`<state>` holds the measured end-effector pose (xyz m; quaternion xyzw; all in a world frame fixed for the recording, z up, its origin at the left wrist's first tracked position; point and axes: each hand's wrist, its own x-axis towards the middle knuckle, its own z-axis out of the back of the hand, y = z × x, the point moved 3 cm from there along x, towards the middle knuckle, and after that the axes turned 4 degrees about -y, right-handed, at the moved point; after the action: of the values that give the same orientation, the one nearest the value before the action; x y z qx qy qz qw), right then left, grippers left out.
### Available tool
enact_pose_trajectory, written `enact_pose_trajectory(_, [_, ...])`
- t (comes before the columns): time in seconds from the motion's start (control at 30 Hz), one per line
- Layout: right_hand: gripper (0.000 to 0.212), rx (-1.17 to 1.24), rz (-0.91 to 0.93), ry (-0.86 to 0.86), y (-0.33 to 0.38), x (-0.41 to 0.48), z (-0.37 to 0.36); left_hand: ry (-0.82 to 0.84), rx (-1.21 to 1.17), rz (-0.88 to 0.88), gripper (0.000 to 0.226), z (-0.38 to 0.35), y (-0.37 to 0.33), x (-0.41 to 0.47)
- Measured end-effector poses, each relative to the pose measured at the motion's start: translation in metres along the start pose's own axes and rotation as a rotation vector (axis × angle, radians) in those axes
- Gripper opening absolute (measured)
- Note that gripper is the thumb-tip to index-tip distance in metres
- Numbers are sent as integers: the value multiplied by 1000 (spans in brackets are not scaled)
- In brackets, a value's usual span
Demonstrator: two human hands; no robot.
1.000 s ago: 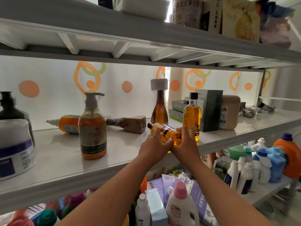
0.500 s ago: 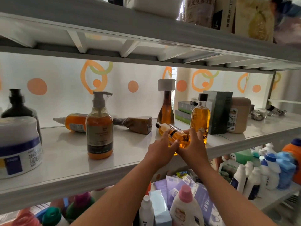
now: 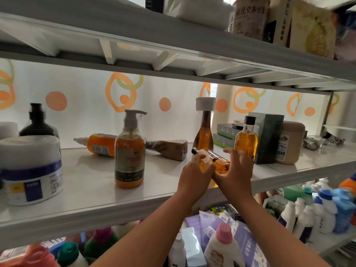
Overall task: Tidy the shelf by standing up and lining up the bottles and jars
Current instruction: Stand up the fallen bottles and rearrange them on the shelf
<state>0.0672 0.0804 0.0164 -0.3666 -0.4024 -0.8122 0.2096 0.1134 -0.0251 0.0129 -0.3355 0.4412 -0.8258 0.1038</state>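
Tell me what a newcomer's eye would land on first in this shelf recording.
Two hands, left hand and right hand, meet at the front edge of the white middle shelf, gripping a small amber glass bottle with a black cap tilted on its side. Left of them stands a tall orange pump bottle; behind it an orange tube-shaped bottle lies flat.
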Motion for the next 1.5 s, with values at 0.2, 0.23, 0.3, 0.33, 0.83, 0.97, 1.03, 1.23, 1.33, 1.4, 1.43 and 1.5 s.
enact_pose_trajectory(0.2, [34, 149, 141, -44, 56, 3, -21, -214, -59, -31, 33, 37, -8, 0])
enact_pose_trajectory(0.23, [31, 198, 149, -1, 64, 3, -26, -219, -62, -10, 34, 44, -6, 2])
enact_pose_trajectory(0.3, [25, 230, 159, 82, 75, 2, -44, -216, -77, 53, 35, 55, -1, 5])
enact_pose_trajectory(0.33, [25, 221, 140, 122, 78, 3, -55, -214, -83, 86, 37, 59, 3, 7])
enact_pose_trajectory(0.83, [60, 17, -162, 312, 67, 40, -151, -191, -303, 413, 57, 52, 36, 58])
enact_pose_trajectory(0.97, [81, 190, -198, 355, 60, 38, -161, -232, -376, 366, 62, 51, 48, 71])
enact_pose_trajectory(1.03, [83, 212, -188, 330, 56, 39, -164, -219, -429, 368, 80, 48, 57, 77])
enact_pose_trajectory(1.23, [69, 208, -150, 289, 53, 40, -164, -190, -512, 403, 80, 41, 83, 94])
enact_pose_trajectory(1.33, [60, 184, -101, 322, 55, 38, -163, -175, -529, 408, 83, 39, 87, 95])
enact_pose_trajectory(1.4, [55, 175, -78, 331, 56, 37, -162, -179, -538, 407, 86, 37, 90, 97])
enact_pose_trajectory(1.43, [53, 158, -70, 333, 57, 37, -159, -187, -533, 399, 85, 37, 90, 97])
enact_pose_trajectory(1.5, [52, 150, -66, 337, 58, 36, -155, -207, -524, 398, 87, 39, 90, 97])
